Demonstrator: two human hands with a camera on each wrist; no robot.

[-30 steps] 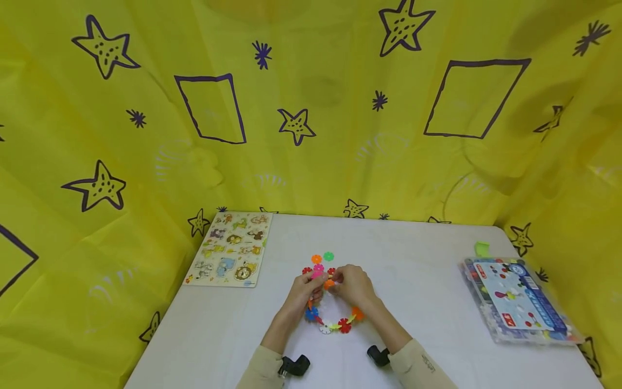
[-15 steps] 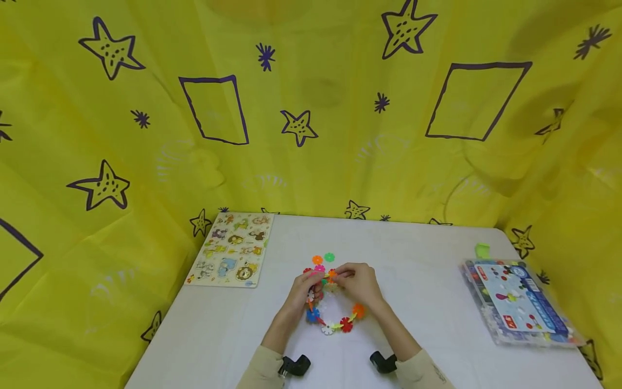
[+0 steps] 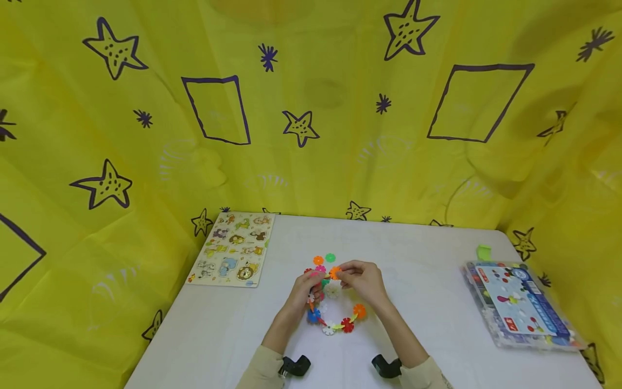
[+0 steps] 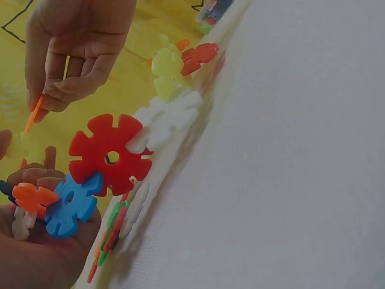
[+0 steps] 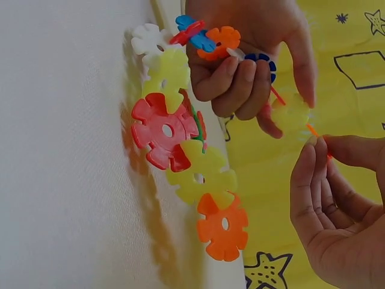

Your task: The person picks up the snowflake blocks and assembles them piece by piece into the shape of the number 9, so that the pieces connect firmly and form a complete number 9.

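My left hand [image 3: 300, 296] holds one end of a chain of notched, flower-shaped plastic discs, pinching a yellow disc [image 5: 290, 117] between thumb and finger. Between the right hand's [image 3: 363, 282] thumb and fingertips is an orange disc [image 3: 335, 273], edge-on in both wrist views. It meets the yellow disc's rim; how deep it is slotted cannot be told. From the left hand the chain curves down and round, through a blue disc [image 4: 73, 206], a red disc [image 4: 99, 153] and a white disc [image 4: 171, 117], to an orange end disc [image 5: 222, 227]. The left fingers partly hide the chain.
Loose discs lie beyond the hands, among them an orange one [image 3: 318, 260] and a green one [image 3: 330, 257]. An animal puzzle board [image 3: 230, 249] is at the back left. At the right sits a clear plastic case [image 3: 522, 302], with a light-green piece [image 3: 484, 252] behind it.
The right hand has moved slightly right and turned, bringing the pinched orange disc up and more into sight. My left hand keeps its hold on the chain. The head view has shifted slightly.
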